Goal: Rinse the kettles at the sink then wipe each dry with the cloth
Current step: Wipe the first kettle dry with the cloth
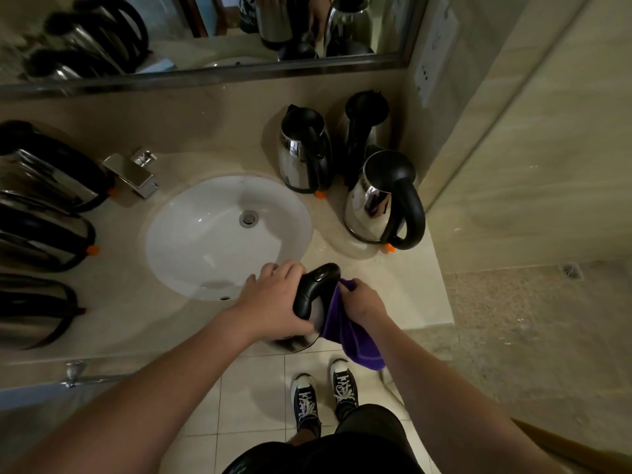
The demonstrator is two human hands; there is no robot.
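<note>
At the front edge of the counter (pixel 393 292), just right of the sink (pixel 191 234), a steel kettle (pixel 309 295) with a black handle is held partly past the counter's lip. Much of its body is hidden: the left hand (pixel 277 302) covers the near side, fingers curled over the lid end and thumb wrapped below the handle, while the purple cloth (pixel 345 328) drapes over its right flank. The right hand (pixel 362 302) has its fingers bunched around the cloth's top, pressing it to the kettle; the fingertips themselves are buried in the fabric and hard to make out. The cloth's loose end hangs below the counter edge. The sink's white basin holds only its metal drain (pixel 248 218), and whether any water lies in it cannot be told. Three kettles (pixel 379 200) stand upright in the right rear corner with lids shut, so their contents are unseen. Along the left edge more kettles (pixel 44 176) are cut off by the frame, with their number uncertain. A chrome faucet (pixel 135 172) sits behind the basin, and the mirror (pixel 205 32) above shows only dim reflections.
</note>
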